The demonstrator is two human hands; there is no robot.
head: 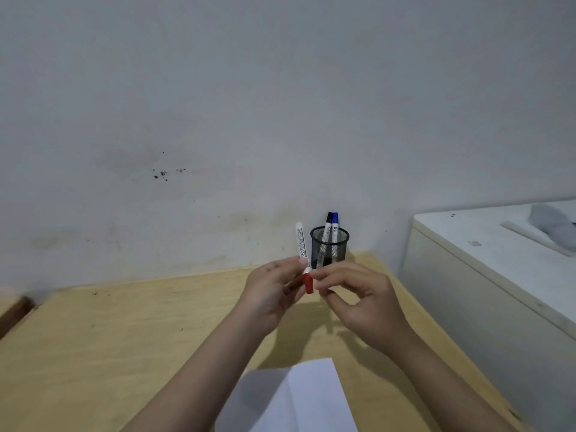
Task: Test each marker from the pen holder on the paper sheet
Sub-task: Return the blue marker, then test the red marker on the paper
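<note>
I hold a white-barrelled marker (300,243) upright in the air above the table, its red cap (308,283) at the lower end. My left hand (271,291) grips the barrel just above the cap. My right hand (358,297) pinches the red cap with thumb and fingertips. Behind them, against the wall, stands a black mesh pen holder (329,247) with a black-capped marker (328,227) and a blue-capped marker (335,227) sticking out. A white paper sheet (299,400) with a fold down its middle lies on the table near the front edge, between my forearms.
The wooden table (109,338) runs up to a pale wall (218,120). A white cabinet (486,275) stands to the right, taller than the table, with a grey cloth (551,222) on top. At the far left edge there is a dark brown piece (14,313).
</note>
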